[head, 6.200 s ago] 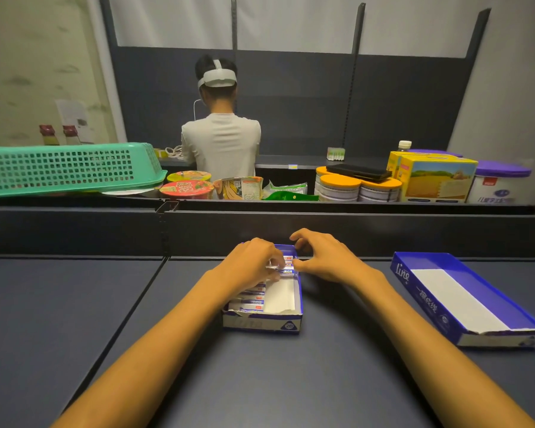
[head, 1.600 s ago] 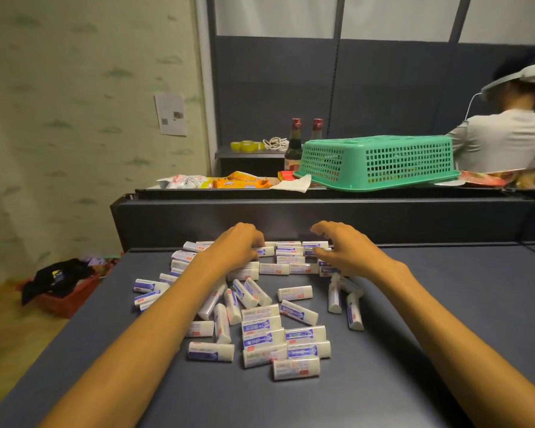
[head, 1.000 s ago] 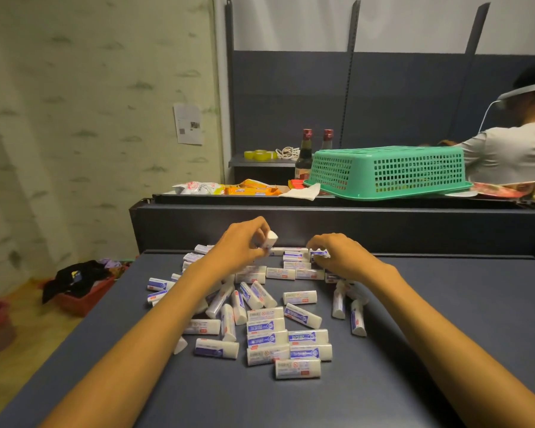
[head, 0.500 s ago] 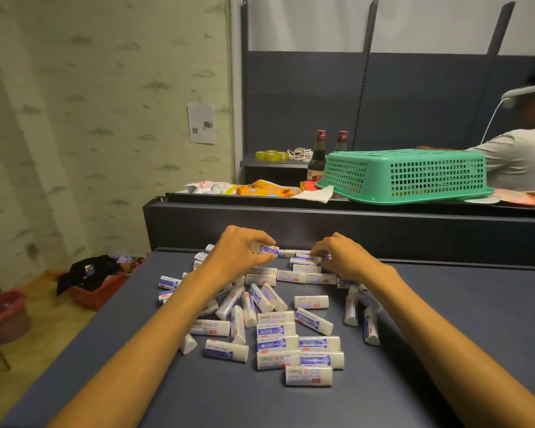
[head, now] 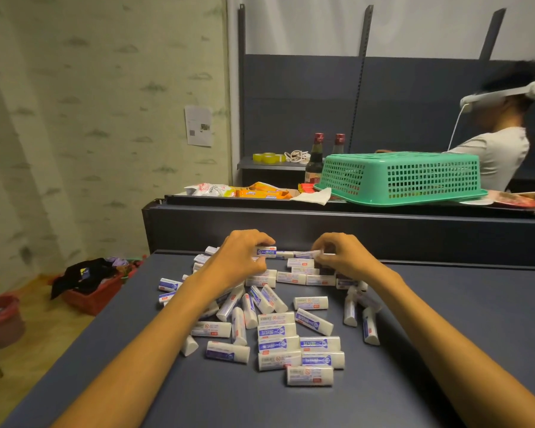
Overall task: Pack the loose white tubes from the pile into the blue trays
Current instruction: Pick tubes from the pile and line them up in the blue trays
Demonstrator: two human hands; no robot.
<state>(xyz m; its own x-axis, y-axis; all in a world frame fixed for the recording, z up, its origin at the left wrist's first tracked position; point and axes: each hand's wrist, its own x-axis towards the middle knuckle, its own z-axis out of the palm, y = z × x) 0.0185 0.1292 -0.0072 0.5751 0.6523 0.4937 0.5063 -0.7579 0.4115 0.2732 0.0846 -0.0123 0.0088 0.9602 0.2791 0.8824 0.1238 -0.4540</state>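
Since a moment ago our left hand [head: 241, 257] has lowered its tube [head: 266, 251] toward the pile [head: 278, 329] — fingers curled round it; our right hand [head: 340, 257] pinches another tube [head: 306, 254]. Both hover over the grey desk [head: 445, 335] — green basket [head: 402, 177] behind.

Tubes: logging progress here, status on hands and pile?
Left hand pinching a tube. Right hand pinching another tube. Pile still loose on table; no tray in view. Nothing blocking.
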